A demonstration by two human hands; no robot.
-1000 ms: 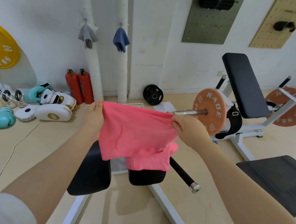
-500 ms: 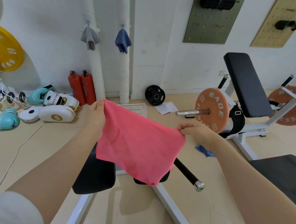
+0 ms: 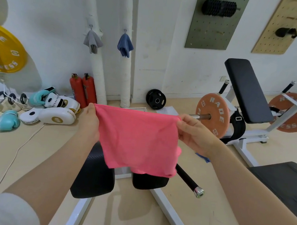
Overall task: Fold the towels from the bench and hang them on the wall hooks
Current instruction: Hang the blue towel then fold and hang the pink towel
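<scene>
I hold a pink towel (image 3: pixel 138 140) stretched out in front of me at chest height, hanging down over the black bench pads (image 3: pixel 94 176). My left hand (image 3: pixel 89 122) pinches its top left corner and my right hand (image 3: pixel 195 133) pinches its top right corner. The lower edge hangs doubled and uneven. On the white wall a grey towel (image 3: pixel 93 40) and a blue towel (image 3: pixel 125 45) each hang from a hook. A scrap of blue cloth (image 3: pixel 202 157) lies on the floor behind my right wrist.
A white-framed bench with a black handle bar (image 3: pixel 188 180) stands below me. Another bench (image 3: pixel 247 89) with orange plates (image 3: pixel 212 115) is at the right. Red extinguishers (image 3: pixel 83 89), boxing gloves and pads (image 3: pixel 52 110) and a yellow plate (image 3: pixel 1 47) line the left wall. A black mat (image 3: pixel 288 184) lies at right.
The towel went from bunched, to slanting with its right corner low, to level and spread flat. My right hand has risen and moved outward; the view has shifted slightly.
</scene>
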